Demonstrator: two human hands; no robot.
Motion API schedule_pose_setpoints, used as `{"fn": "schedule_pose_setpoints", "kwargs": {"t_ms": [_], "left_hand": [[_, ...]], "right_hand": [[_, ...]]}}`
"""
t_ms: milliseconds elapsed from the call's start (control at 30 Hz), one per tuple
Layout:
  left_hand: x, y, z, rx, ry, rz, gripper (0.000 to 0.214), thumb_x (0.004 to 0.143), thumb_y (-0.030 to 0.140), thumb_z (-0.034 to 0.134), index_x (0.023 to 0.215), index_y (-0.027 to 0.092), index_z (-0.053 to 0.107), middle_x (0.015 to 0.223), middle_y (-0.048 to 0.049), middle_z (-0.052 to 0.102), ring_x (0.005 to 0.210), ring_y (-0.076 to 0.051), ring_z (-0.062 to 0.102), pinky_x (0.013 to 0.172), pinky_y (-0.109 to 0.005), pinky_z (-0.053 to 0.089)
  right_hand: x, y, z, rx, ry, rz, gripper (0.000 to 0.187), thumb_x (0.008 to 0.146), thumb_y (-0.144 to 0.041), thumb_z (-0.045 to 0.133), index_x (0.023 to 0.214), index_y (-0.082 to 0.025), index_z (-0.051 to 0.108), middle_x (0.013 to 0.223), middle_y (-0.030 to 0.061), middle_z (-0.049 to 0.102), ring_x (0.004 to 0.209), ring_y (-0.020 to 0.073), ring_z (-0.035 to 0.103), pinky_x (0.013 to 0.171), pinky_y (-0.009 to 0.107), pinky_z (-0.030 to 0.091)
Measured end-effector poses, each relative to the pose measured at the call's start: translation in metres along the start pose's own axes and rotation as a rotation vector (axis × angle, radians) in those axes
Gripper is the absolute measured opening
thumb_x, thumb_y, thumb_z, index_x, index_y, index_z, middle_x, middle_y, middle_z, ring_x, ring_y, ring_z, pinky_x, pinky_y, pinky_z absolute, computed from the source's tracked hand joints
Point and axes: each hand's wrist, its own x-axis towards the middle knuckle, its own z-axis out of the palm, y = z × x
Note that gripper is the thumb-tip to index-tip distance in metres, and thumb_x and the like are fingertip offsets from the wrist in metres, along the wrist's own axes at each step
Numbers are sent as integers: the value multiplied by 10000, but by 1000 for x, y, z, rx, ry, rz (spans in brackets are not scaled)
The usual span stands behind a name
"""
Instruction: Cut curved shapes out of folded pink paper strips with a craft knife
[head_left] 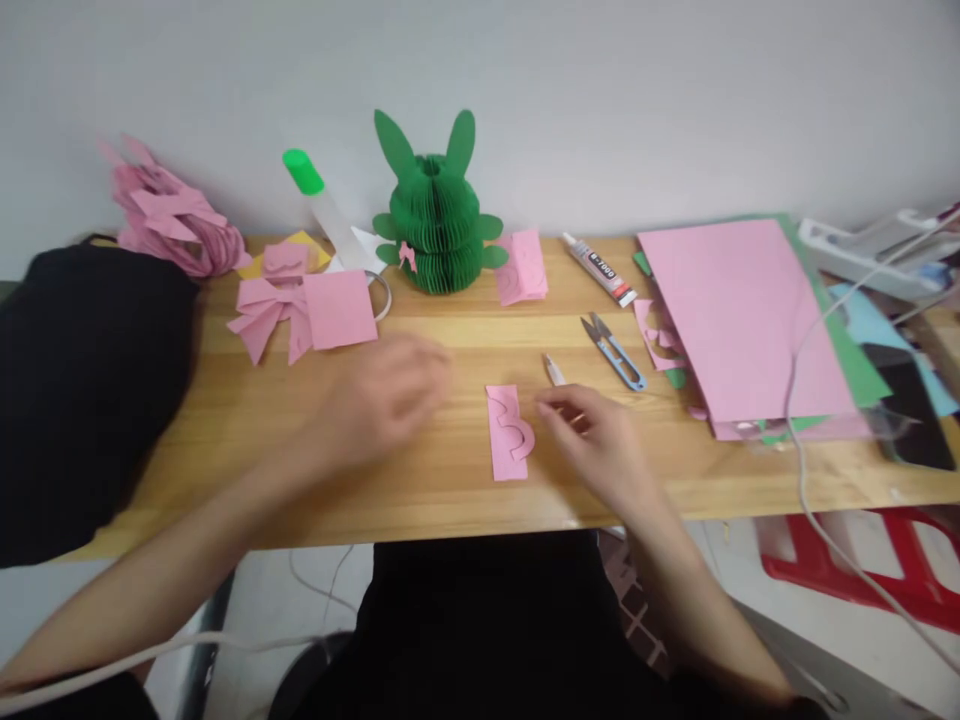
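My left hand is smeared by motion above the left middle of the table, and its fingers cannot be made out. My right hand is curled, thumb and index fingertip pressed close together; anything between them is too small to see. Just left of those fingertips lies a pink paper strip with curved cuts and a curled piece at its right edge. A slim white pointed tool, possibly a pen or craft knife, shows beyond my right hand, partly hidden by it. Thread snips with a blue handle lie farther right.
A green honeycomb-paper rabbit stands near the wall. Behind my left hand are a pink paper bow, a pink square and a green-capped glue bottle. A glue tube and pink sheets lie right; a black bag left.
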Motion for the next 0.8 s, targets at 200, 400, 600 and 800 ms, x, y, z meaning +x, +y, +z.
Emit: {"fn": "schedule_pose_setpoints", "kwargs": {"t_ms": [200, 400, 600, 800], "left_hand": [[-8, 22, 56, -12, -86, 170, 203, 973, 176, 503, 911, 127, 689, 955, -89, 713, 970, -214, 650, 875, -374, 534], [-12, 22, 55, 46, -71, 163, 175, 965, 169, 524, 929, 138, 692, 1036, -85, 723, 994, -215, 657, 885, -376, 544], [-13, 21, 57, 53, -84, 153, 172, 964, 141, 524, 952, 121, 694, 1101, -95, 733, 1093, -243, 662, 984, -411, 535], [-20, 19, 60, 33, -103, 159, 208, 962, 105, 501, 1086, 94, 668, 1181, -114, 718, 1144, -245, 649, 1029, -426, 514]], "right_hand": [[28, -9, 27, -270, -151, 149, 162, 830, -213, 656, 989, -180, 658, 681, 4, 667, 574, 141, 563, 557, 266, 362], [40, -10, 16, -230, -232, 178, 133, 765, -178, 678, 664, -187, 592, 558, -37, 551, 524, 102, 457, 525, 249, 306], [28, -2, 1, 269, -279, 229, 202, 755, -352, 657, 659, -178, 620, 522, -49, 521, 473, 72, 407, 445, 227, 267], [23, 3, 17, 330, -268, 324, 208, 760, -354, 644, 654, -176, 622, 489, -51, 532, 419, 61, 389, 415, 228, 282]]}}
